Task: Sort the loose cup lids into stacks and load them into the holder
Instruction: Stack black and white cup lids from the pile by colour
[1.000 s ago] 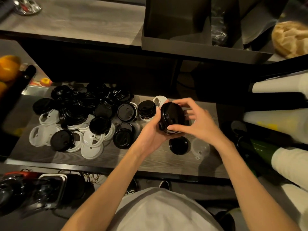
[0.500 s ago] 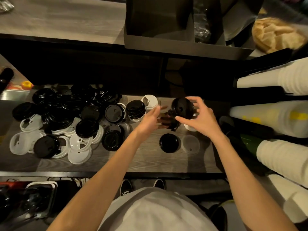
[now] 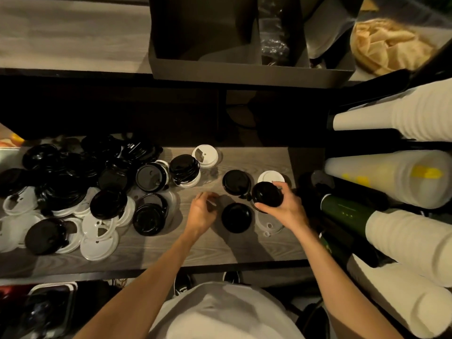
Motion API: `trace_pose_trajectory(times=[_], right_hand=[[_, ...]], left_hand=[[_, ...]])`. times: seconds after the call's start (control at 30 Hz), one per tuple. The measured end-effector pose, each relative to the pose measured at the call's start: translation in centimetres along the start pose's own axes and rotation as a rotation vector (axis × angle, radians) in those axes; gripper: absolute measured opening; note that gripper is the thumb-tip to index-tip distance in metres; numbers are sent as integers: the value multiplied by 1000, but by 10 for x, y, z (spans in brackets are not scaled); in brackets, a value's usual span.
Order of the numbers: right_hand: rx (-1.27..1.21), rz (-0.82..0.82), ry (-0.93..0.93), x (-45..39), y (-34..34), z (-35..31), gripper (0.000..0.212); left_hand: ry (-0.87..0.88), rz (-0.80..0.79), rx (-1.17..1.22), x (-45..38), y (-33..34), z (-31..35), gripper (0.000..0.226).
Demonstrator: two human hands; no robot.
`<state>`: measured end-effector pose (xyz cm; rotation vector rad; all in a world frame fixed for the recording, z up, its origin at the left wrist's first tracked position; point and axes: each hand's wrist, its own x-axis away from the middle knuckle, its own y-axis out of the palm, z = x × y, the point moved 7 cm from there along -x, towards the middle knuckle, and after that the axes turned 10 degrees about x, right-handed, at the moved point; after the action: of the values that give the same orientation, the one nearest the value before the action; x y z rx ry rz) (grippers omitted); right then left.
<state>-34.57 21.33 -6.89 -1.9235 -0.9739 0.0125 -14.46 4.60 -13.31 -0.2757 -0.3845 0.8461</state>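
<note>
My right hand [image 3: 285, 209] grips a short stack of black lids [image 3: 267, 194] just above the shelf, near its right end. My left hand [image 3: 201, 211] hovers beside it with curled fingers and holds nothing. Between and around my hands sit a black lid [image 3: 236, 217], another black lid [image 3: 236, 182], a white lid [image 3: 270, 176] and a clear lid [image 3: 269, 226]. A big heap of loose black and white lids [image 3: 73, 192] covers the left half of the wooden shelf [image 3: 220, 245]. The dark compartmented holder [image 3: 244, 69] stands on the upper counter behind.
Sleeves of paper and plastic cups [image 3: 401, 182] lie stacked on the right, close to my right hand. A dark green bottle [image 3: 342, 211] lies below them. A bag of chips [image 3: 391, 45] sits at the top right. The shelf's front edge runs just below my forearms.
My hands have come apart. The left hand let go of the black lid stack and drew back left; the right hand carried the stack down and to the right.
</note>
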Motion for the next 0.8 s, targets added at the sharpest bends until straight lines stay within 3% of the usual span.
trace_pose_trajectory(times=[0.13, 0.23, 0.37, 0.53, 0.8], right_hand=[[61, -57, -133, -21, 10, -28, 84], [144, -125, -229, -47, 15, -51, 91], [360, -293, -378, -78, 24, -79, 89], [574, -446, -518, -96, 33, -105, 92], [612, -544, -612, -96, 51, -106, 92]], left_hand=[[-120, 61, 101, -24, 3, -3, 51], [-269, 95, 401, -33, 10, -4, 45], [-343, 164, 641, -36, 10, -2, 37], [-392, 144, 737, -38, 9, -1, 32], [-495, 86, 911, -28, 14, 5, 22]])
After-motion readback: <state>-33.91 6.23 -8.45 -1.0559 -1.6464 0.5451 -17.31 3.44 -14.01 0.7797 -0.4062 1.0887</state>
